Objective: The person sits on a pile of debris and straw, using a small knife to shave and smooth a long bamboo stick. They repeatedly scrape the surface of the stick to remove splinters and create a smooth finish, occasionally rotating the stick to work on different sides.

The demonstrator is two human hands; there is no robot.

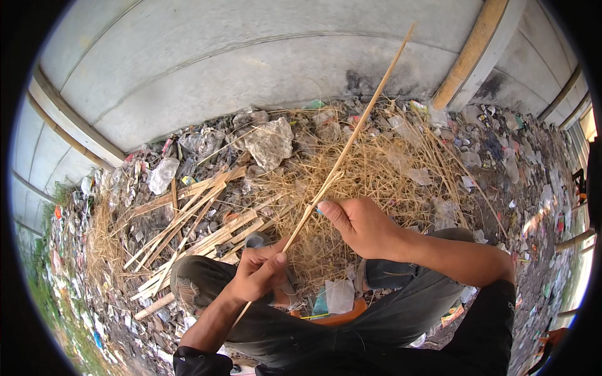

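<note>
A long, thin bamboo strip (370,116) runs slantwise from beside my lap up toward the wall. My left hand (258,272) is closed round its lower part, thumb along the strip. Higher up, my right hand (362,229) is closed with its thumb tip against or just beside the strip. A small blue bit shows at that thumb; whatever else the fist holds is hidden. Just above the right hand, a few thin slivers stick out from the strip. My legs are bent on both sides below the hands.
Curly bamboo shavings (382,172) cover the ground ahead. Split bamboo pieces (210,237) lie at the left, near a pale rock (269,144). Plastic litter surrounds them. A grey panel wall (251,62) with a post (471,53) stands behind. An orange object (348,313) lies between my legs.
</note>
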